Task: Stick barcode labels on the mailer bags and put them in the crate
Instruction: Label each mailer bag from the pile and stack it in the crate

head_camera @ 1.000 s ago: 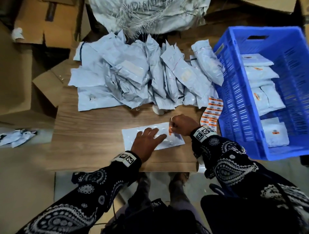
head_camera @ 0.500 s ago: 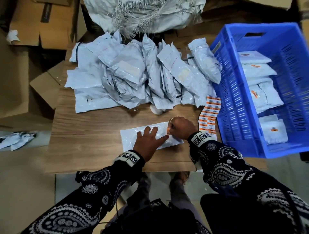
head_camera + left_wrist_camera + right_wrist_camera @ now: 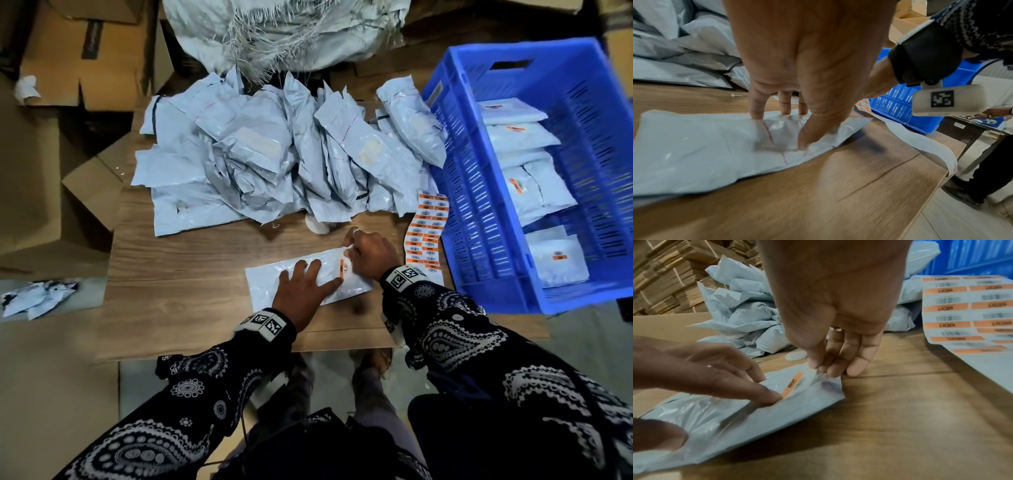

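A grey mailer bag (image 3: 270,286) lies flat on the wooden table (image 3: 178,270) in front of me. My left hand (image 3: 310,274) presses down on it with spread, fairly straight fingers (image 3: 784,105). An orange barcode label (image 3: 792,384) is stuck near the bag's right end, and my left index fingertip touches its near end. My right hand (image 3: 821,369) pinches the crinkled far right corner of the bag between thumb and fingers. The label sheet (image 3: 426,233) lies to the right, against the blue crate (image 3: 455,192).
A heap of unlabelled mailer bags (image 3: 274,154) covers the back of the table. The crate holds several labelled bags (image 3: 555,260). Cardboard boxes (image 3: 85,51) stand to the left and a large woven sack (image 3: 284,31) behind. Another person (image 3: 995,113) works at the far right.
The label now lies uncovered on the bag. My right hand has moved off it to the bag's far corner. My left hand still presses the bag, fingers nearer the label.
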The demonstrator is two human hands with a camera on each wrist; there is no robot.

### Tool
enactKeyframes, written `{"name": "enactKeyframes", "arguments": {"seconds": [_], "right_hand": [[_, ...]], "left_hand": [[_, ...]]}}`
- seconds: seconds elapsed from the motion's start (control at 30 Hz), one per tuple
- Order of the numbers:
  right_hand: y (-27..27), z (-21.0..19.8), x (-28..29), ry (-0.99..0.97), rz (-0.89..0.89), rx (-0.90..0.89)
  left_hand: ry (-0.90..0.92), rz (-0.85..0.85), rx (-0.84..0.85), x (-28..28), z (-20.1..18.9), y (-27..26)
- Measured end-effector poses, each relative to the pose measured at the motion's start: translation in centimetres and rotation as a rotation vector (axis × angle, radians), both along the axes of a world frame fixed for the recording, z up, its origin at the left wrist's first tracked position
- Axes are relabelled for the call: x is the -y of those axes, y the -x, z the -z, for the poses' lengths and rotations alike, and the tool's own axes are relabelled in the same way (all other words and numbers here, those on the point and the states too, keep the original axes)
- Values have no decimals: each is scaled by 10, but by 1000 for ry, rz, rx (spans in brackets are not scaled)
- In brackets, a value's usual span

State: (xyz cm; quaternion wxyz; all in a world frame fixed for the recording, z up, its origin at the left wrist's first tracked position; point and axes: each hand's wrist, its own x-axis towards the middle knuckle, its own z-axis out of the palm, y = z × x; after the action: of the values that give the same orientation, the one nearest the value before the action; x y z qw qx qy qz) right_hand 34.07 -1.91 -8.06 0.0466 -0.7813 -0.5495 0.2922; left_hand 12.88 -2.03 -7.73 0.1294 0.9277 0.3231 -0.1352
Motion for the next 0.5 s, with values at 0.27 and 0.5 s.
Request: {"name": "enactKeyframes", "arguments": {"seconds": [0.27,0.5], "right_hand": [[-6,2,15,-16,181,-71],[7,9,14,10,159,-111]], "left_hand": [[9,-147,123,-9,10,41],[42,-154,-60,-4,7,47]]}}
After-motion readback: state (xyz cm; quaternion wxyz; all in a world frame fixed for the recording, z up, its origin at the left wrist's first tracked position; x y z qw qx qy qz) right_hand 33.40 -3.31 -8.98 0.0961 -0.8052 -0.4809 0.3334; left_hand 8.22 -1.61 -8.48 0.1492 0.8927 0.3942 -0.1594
